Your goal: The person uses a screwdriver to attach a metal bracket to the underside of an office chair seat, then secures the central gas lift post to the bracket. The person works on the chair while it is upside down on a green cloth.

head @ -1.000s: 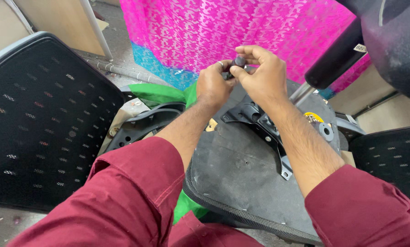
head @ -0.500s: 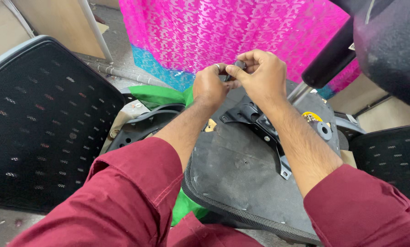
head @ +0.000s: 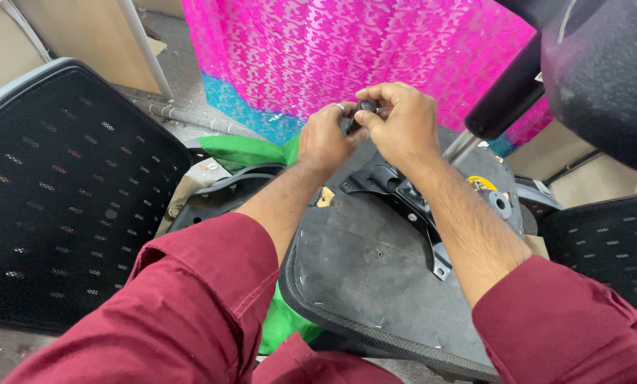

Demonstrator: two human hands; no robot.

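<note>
My left hand [head: 325, 139] and my right hand [head: 396, 121] meet above the far edge of an upturned office chair seat [head: 361, 270]. Together they pinch a small dark part [head: 357, 114] between the fingertips; its shape is mostly hidden by the fingers. A ring shows on a finger of my left hand. Below the hands a black metal seat mechanism plate [head: 404, 199] is fixed to the seat's grey underside. Both forearms come out of dark red sleeves.
A black mesh chair back [head: 55, 192] stands at the left and another mesh panel [head: 603, 242] at the right. Pink and blue patterned cloth [head: 332, 50] hangs behind. Green cloth [head: 240, 149] lies under the seat. A black chair part [head: 588, 78] looms at top right.
Both hands have stayed together on the small dark part, shifting slightly left and down in view. The fingers have turned a little around it.
</note>
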